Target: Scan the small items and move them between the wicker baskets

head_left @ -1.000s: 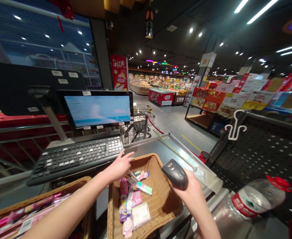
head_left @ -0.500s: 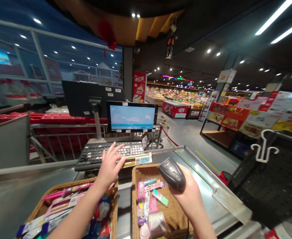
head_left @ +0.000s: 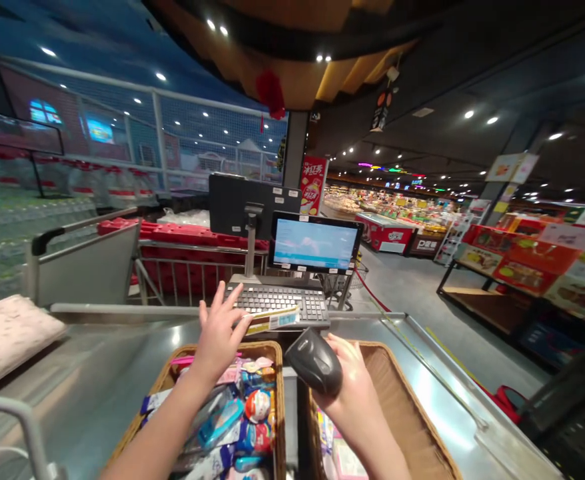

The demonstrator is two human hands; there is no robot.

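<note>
My left hand [head_left: 220, 337] pinches one end of a long, flat package [head_left: 275, 320] with yellow edges and a barcode on its face. The package sits in front of the keyboard [head_left: 282, 300]. A black handheld barcode scanner [head_left: 315, 362] is wrapped in my right hand [head_left: 355, 387], its head just below and right of the package. Under my left forearm stands a wicker basket [head_left: 278, 400] full of small packaged goods. Below my right hand is a second wicker basket [head_left: 412, 407] with a few items, partly hidden by the hand.
Behind the keyboard stand a lit screen [head_left: 315, 245] and a second monitor [head_left: 252, 205] seen from its back. A pale handbag [head_left: 12, 340] lies on the metal counter [head_left: 142, 353] at left. Boxed goods [head_left: 532, 253] fill a display at right.
My view has turned left, bringing in the handbag. The scanner has moved leftward over the gap between the baskets, closer to the package, which is still in my left hand.
</note>
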